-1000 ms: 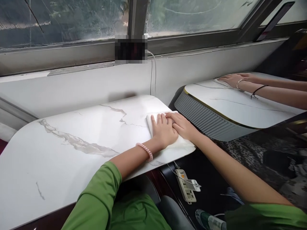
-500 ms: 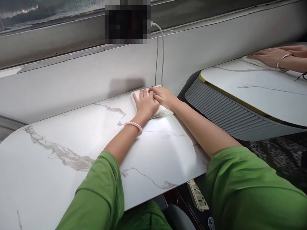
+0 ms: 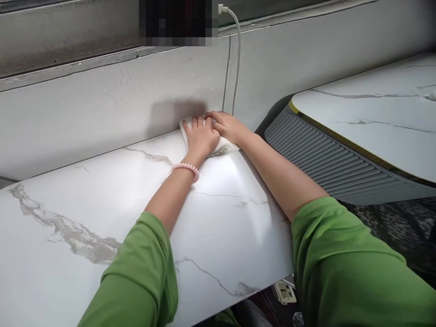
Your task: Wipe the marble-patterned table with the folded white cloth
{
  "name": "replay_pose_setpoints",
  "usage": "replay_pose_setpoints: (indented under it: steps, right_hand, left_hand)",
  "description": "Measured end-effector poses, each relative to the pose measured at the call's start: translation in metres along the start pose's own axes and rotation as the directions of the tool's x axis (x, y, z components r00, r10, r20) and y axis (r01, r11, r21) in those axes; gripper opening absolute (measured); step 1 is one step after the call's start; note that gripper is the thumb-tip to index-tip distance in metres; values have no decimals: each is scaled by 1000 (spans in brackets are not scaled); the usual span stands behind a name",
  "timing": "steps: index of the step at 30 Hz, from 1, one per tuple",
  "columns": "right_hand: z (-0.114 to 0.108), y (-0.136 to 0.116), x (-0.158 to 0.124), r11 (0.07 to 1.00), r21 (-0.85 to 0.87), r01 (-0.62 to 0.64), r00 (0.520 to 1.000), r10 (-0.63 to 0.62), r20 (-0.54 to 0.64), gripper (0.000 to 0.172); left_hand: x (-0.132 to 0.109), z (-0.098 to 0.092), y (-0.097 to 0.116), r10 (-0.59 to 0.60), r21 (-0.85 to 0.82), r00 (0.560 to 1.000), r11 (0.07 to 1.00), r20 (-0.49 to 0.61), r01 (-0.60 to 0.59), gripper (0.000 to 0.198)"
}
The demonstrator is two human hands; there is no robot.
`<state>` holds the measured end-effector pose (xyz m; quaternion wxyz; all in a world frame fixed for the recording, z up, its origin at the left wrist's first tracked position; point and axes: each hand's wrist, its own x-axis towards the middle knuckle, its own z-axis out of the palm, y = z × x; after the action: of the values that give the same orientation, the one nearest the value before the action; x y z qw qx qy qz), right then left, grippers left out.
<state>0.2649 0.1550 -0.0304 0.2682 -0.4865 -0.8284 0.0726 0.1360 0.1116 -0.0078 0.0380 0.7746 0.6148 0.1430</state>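
White folded cloth [image 3: 226,145] lay at far edge of white marble-look worktop [image 3: 102,195]; left hand [image 3: 200,136] & right hand [image 3: 227,127] lay flat on it, fingers extended, hands touching.

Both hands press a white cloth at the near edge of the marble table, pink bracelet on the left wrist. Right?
No. In the head view the cloth lies at the table's far edge, by the wall; the rest holds.

Left hand [image 3: 200,136], right hand [image 3: 227,127] flat on white cloth [image 3: 225,146], far edge of marble table [image 3: 85,213].
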Motion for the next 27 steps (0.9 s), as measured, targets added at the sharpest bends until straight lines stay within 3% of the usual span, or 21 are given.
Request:
replay_pose_setpoints:
  steps: [4, 9, 20, 24, 27]
  right_hand:
    - [-4, -6, -11, 1000, 17, 27, 999, -27, 19, 41]
    - [-9, -13, -45, 995, 97, 32, 999, -33, 9, 44]
    - [-48, -66, -195, 995, 95, 25, 999, -22, -32, 43]
    - [-52, -97, -240, 999, 46, 5, 999, -3, -34, 45]
    - [-52, -118, -255, 1000, -3, -16, 1000, 16, -26, 47]
  left_hand:
    - [-12, 0, 3, 1, -10, 1000, 1000, -1, -1, 49]
    - [-53, -8, 16, 15, 42, 999, 999, 35, -17, 52]
    - [-184, -23, 66, 216, 22, 975, 976, 50, -217, 55]
    - [-227, -32, 70, 280, 21, 958, 959, 69, -282, 57]
    - [-243, -37, 64, 324, -3, 942, 946, 87, -325, 57]
